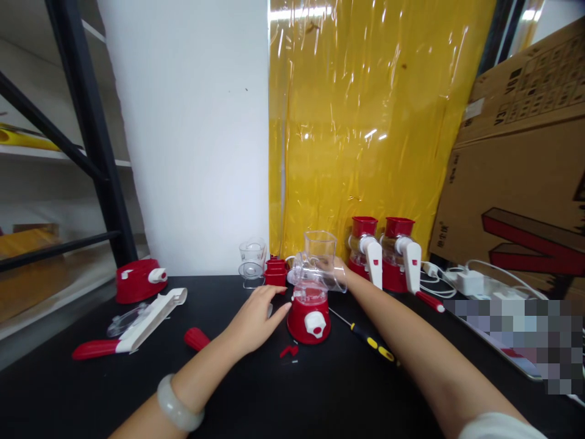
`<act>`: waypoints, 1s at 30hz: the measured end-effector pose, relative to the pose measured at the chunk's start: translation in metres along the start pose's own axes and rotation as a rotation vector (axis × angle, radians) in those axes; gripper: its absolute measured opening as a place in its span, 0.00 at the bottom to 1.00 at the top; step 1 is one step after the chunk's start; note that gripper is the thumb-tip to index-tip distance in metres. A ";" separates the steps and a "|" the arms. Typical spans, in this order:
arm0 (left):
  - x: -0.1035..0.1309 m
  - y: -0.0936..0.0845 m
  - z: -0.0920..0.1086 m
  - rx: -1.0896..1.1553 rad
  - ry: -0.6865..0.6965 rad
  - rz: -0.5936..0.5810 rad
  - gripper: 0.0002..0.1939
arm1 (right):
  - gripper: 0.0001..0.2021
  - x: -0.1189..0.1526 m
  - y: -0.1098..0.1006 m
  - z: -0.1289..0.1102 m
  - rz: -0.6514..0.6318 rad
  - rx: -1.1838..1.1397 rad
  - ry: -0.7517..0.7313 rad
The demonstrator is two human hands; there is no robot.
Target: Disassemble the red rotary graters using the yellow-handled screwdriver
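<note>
A red base (pixel 309 323) with a white knob on its front stands on the black table, and a clear plastic housing (pixel 320 245) sits on top of it. My left hand (pixel 261 314) is just left of the base, its thumb and fingers apart and the thumb tip close to the base's side. Behind the clear housing is my right hand (pixel 336 266); its fingers are blurred by the plastic, so their grip does not show. A small red clip-like part (pixel 289 350) lies in front of the base. To the right rests a black-and-yellow screwdriver (pixel 372 342).
Two assembled red-and-white hand-crank grinders (pixel 398 256) stand at back right, near white chargers and cables (pixel 470 281). Left are another red base (pixel 139 281) and a white crank with red handle (pixel 146 320). Clear parts (pixel 252 259) and red hoppers (pixel 275 273) stand behind. A cardboard box (pixel 516 164) leans right.
</note>
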State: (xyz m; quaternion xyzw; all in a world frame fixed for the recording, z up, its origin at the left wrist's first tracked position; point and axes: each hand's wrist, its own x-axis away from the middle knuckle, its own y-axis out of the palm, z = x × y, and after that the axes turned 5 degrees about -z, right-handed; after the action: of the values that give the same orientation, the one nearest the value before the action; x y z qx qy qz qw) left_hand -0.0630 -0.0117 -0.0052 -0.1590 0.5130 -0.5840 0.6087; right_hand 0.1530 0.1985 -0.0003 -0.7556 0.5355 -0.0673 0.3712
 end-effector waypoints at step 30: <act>0.000 0.023 0.020 -0.001 -0.028 -0.037 0.29 | 0.29 0.067 -0.057 -0.135 0.179 0.161 -0.297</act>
State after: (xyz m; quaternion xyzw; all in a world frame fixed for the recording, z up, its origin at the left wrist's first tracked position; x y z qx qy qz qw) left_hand -0.0348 -0.0138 -0.0149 -0.1770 0.5017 -0.5926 0.6047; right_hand 0.1571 0.0832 0.1121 -0.6746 0.5328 0.0356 0.5097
